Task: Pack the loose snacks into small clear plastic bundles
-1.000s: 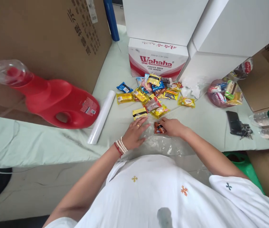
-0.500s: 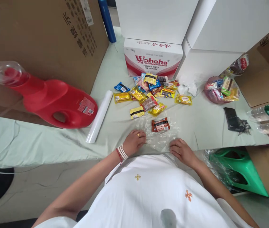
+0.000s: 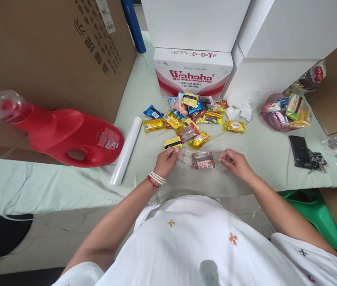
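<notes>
A dark red wrapped snack [image 3: 203, 160] lies on the table in front of me, with clear plastic film [image 3: 186, 159] folded over it. My left hand [image 3: 167, 161] pinches the film at the left of the snack. At the right side my right hand [image 3: 235, 163] has its fingers closed on the film's other edge. Just beyond is a pile of small wrapped snacks in yellow, blue and brown, among them a yellow packet [image 3: 173, 142] near my left fingertips and another yellow packet [image 3: 234, 126] lying apart to the right.
A red jug [image 3: 76, 135] lies at the left beside a white roll [image 3: 126, 151]. Behind the pile stands a Wahaha carton [image 3: 192, 75]. To the right are a bowl of snacks [image 3: 287, 112], a black phone [image 3: 299, 151] and keys [image 3: 316, 161].
Both hands have moved away from me and up the table, drawing the near side of the film over the snack. The snack now shows through the film.
</notes>
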{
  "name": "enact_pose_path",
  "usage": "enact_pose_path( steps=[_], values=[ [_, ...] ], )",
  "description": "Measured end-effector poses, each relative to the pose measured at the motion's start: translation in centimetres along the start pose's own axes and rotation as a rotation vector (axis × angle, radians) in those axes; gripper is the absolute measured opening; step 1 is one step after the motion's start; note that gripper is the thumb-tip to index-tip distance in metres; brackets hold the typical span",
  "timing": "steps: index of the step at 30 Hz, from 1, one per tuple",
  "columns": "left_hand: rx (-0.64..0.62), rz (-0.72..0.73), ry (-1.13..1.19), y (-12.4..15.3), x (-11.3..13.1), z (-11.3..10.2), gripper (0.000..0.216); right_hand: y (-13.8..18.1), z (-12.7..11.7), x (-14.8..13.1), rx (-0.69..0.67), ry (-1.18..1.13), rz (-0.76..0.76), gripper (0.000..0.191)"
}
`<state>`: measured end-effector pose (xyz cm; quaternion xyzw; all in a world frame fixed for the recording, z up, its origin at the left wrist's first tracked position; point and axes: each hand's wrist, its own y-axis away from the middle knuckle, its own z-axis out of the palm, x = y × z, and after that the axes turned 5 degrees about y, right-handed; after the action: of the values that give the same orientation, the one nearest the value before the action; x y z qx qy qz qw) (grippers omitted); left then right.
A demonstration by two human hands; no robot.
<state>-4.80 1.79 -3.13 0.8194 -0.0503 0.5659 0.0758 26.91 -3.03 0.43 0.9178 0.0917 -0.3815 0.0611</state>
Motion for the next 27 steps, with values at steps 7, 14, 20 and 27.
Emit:
enact_pose_path(
  steps=[7,14,20,27],
  values=[
    [0.571,0.176,-0.415,1.7,0.5,-1.5,0.02,-4.9,-2.5,3.1,-0.071,0.264,0.033,0.042],
    [-0.279,0.668,-0.716,1.5,4.8,3.3,0.045,-10.4,-1.5,-1.5,-0.341,0.438,-0.323,0.042],
    [-0.459,0.503,-0.844,2.8,3.3,5.4,0.042,-11.4,0.8,-1.7,-0.437,0.564,-0.31,0.02],
    [-0.382,0.408,-0.813,3.3,2.9,5.5,0.043,-10.0,-1.0,-2.7,-0.247,0.512,-0.373,0.012]
  ],
)
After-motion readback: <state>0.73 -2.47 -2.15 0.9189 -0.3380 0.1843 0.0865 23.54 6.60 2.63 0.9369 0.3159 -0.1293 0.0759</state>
